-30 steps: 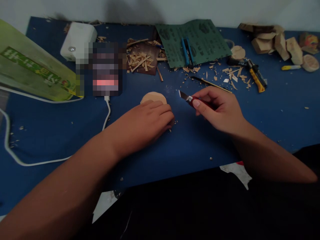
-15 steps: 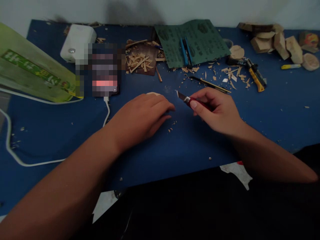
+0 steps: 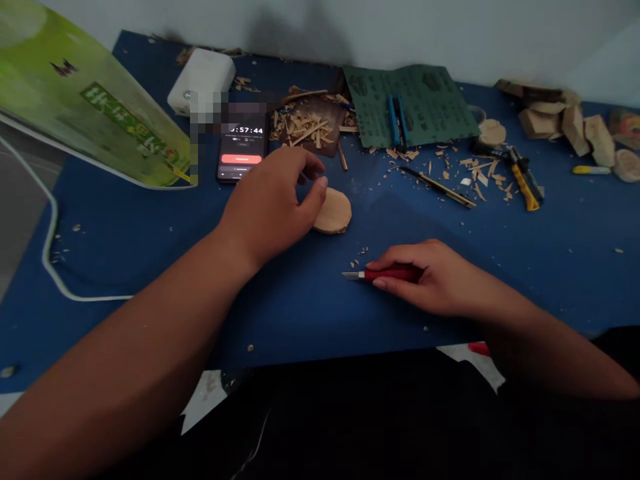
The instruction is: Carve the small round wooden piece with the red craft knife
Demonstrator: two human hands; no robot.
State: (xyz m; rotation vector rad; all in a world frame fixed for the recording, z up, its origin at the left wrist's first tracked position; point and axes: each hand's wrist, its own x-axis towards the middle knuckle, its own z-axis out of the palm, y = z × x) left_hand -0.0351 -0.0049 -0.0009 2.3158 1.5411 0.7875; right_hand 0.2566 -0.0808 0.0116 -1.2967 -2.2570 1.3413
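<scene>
My left hand (image 3: pixel 273 200) hovers over the blue table (image 3: pixel 150 267), fingers loosely curled and apart, holding nothing. Its fingertips reach toward a phone (image 3: pixel 241 153) with a lit screen. A round pale wooden piece (image 3: pixel 334 212) lies just right of that hand, beside the thumb. My right hand (image 3: pixel 430 277) rests low on the table, closed around a red-handled carving knife (image 3: pixel 380 274) whose blade points left. A few small wood chips (image 3: pixel 361 253) lie between the knife and the wooden piece.
A green bag (image 3: pixel 95 107) and a white charger (image 3: pixel 201 79) sit at the back left, with a white cable (image 3: pixel 50 260) looping down the left side. Green sandpaper (image 3: pixel 410 107), shavings (image 3: pixel 307 127), a yellow utility knife (image 3: pixel 525 179) and wood blocks (image 3: pixel 565 120) fill the back.
My left hand lifted off the wooden piece and moved back toward the phone. My right hand came down toward me and now rests on the table with the knife.
</scene>
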